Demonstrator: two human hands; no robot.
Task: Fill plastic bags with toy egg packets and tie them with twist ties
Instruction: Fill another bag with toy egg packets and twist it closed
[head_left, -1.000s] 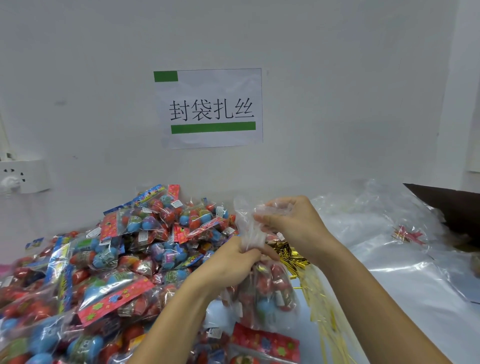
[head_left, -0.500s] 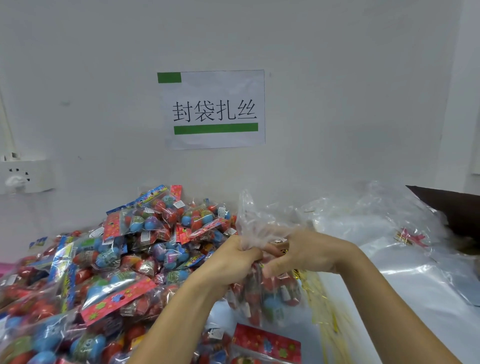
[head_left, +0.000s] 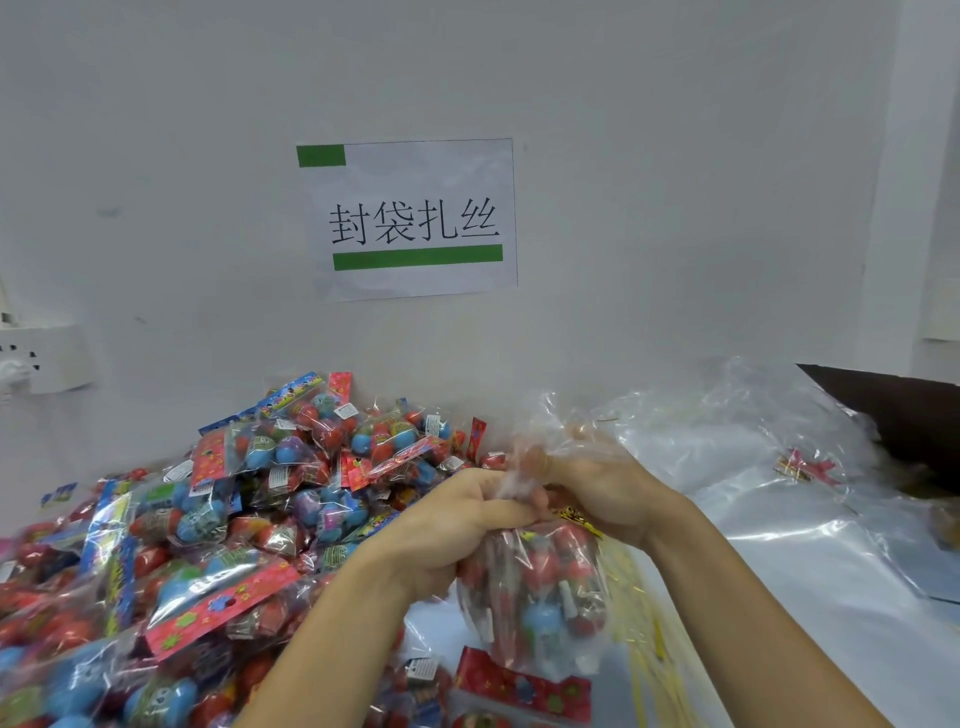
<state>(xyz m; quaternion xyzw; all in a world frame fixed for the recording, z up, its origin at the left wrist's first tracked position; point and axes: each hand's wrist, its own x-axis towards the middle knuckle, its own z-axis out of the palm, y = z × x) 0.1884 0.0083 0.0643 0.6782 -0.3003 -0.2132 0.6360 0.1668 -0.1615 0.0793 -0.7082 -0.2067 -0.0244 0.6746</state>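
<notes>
Since 1.0 s ago, right hand (head_left: 597, 493) dropped to meet left hand (head_left: 467, 525); both clench the soft, slippery plastic bag (head_left: 540, 597) neck at 6 o'clock; grip there.

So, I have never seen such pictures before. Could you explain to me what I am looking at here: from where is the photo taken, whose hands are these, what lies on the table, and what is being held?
There is no machine here. A person wears a wide-angle camera on the head, so you look forward and down at their own two bare hands.

The left hand grips the gathered neck of a clear plastic bag filled with red and blue toy eggs. The right hand holds the same neck from the other side, and something gold, probably a twist tie, shows between the hands.

On the left lies a big pile of toy egg packets. On the right lie empty clear bags, and thin gold strips lie under the right forearm. A paper sign with Chinese writing hangs on the wall.
</notes>
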